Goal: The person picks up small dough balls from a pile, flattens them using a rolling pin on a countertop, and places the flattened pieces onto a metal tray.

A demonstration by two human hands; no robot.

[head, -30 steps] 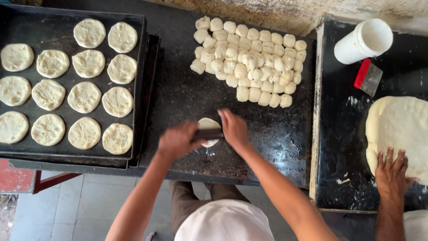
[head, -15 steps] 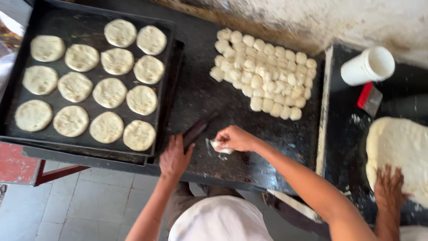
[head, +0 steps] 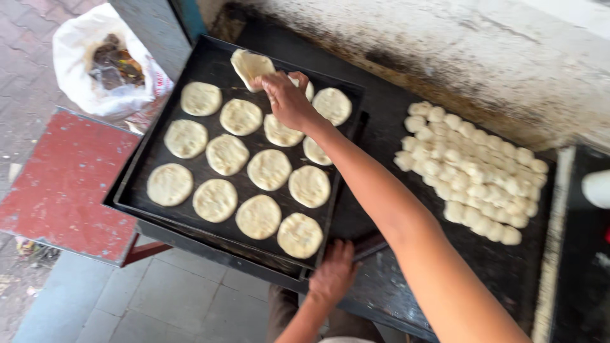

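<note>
A floppy dough disc (head: 251, 65) is pinched in the right hand (head: 287, 98) over the tray's (head: 159, 152) far edge; the left hand (head: 333, 274) lies open on its near corner. Dropped carelessly, neighbouring discs (head: 241, 117) could be overlapped.

Dark counter (head: 381, 209) under tray (head: 159, 149), dough balls (head: 473, 171)
</note>
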